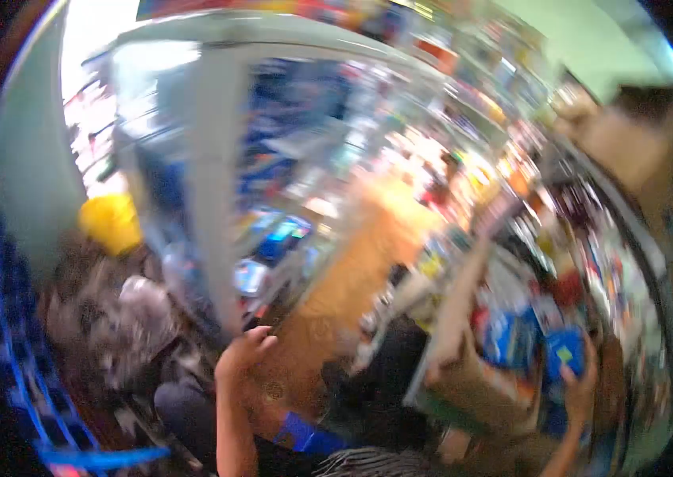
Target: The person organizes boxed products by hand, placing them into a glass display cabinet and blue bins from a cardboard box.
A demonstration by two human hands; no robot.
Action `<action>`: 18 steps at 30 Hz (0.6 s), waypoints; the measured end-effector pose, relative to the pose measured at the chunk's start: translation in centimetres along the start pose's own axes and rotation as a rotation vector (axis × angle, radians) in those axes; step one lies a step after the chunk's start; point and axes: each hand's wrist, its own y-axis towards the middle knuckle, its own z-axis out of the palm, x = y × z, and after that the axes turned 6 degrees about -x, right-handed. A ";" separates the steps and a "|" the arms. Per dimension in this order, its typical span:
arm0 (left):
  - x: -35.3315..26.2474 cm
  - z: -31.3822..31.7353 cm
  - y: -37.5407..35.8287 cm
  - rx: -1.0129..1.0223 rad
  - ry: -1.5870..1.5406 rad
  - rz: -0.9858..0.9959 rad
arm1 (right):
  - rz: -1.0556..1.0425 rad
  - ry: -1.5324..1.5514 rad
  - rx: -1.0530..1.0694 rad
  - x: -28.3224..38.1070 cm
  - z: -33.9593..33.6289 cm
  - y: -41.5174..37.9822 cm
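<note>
Low in the centre-left, my left hand [246,351] is raised beside the lower end of a pale upright frame [216,175]. Its fingers are curled together; blur hides what they hold, if anything. At the lower right, my right hand [580,383] has its fingers around a blue packet [564,354] with a yellow-green mark. Next to that packet, another blue packet [509,337] lies in an open cardboard box [475,391] with other goods. The whole view is smeared by motion.
A glass-fronted cabinet [285,119] stands at the left centre. Orange-brown floor [324,306] runs between it and crowded goods on the right. A yellow bag [111,222] and blue crate-like mesh [23,350] are at the left. A brown carton [646,143] sits upper right.
</note>
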 end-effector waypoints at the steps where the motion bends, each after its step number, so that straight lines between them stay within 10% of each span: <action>1: -0.2 -0.2 -0.6 0.072 0.008 -0.106 | -0.048 0.144 0.062 -0.9 -0.1 2.5; 3: -2.9 -2.2 0.5 0.286 -0.013 -0.246 | -0.248 0.257 0.220 2.1 0.4 8.0; 9: 0.4 3.9 1.9 0.282 0.053 0.368 | -0.394 0.523 0.552 26.1 14.8 13.8; 12: 1.3 5.7 -0.1 -0.132 -0.459 0.148 | -0.535 0.614 0.494 34.0 25.7 16.4; 15: 0.5 2.3 1.3 0.196 0.378 0.368 | -0.638 0.629 0.309 40.9 31.2 15.3; 18: -4.8 -6.2 -0.4 0.262 -0.017 -0.297 | -0.595 0.771 0.277 45.0 34.7 15.5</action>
